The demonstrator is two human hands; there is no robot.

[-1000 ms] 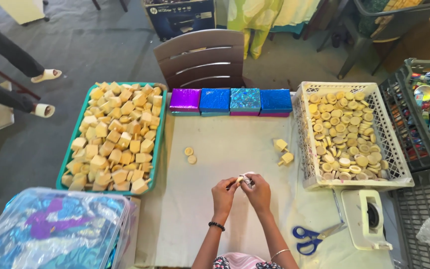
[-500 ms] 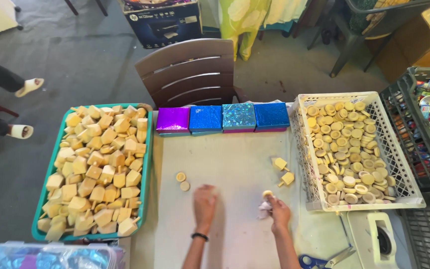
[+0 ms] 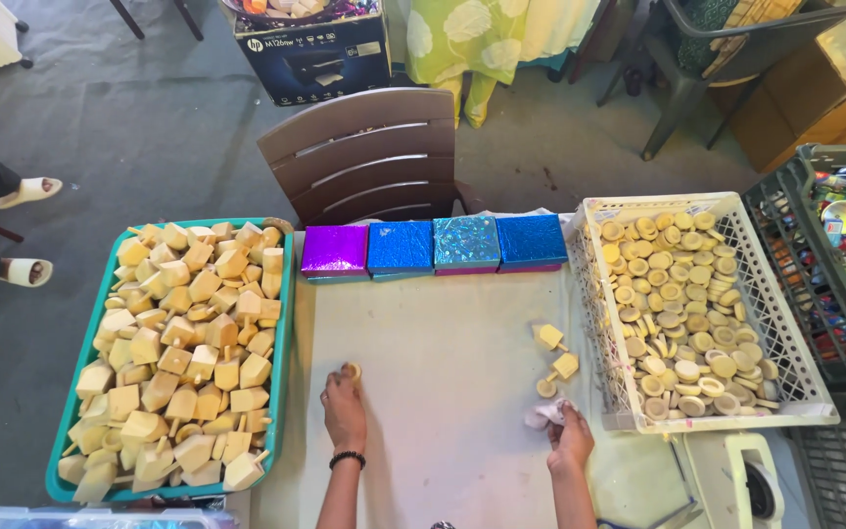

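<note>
We're at the pick-up stage, by the look of it: our left hand (image 3: 345, 409) is out on the pale table (image 3: 443, 392), fingertips closed lightly on a small wooden disc (image 3: 352, 371) lying just right of the teal tray (image 3: 284, 323) heaped with wooden spinning-top bodies (image 3: 183, 353). Our right hand (image 3: 572, 439) sits near the white basket (image 3: 619, 411) of discs, fingers curled around a crumpled white cloth or tissue (image 3: 546, 414); how tightly, we cannot tell. Just beyond it lie two loose top bodies (image 3: 556, 351) and another disc (image 3: 545, 388), close to the basket's near left corner. Both forearms stretch forward from the near edge, wrists low, the left one wearing a dark band (image 3: 346, 457). We'd judge the next move calls for a clean pinch to lift that disc off the surface and bring it across to meet a body piece. Far across the table, four shiny boxes (image 3: 433, 245) stand in a row, purple then blue.
</note>
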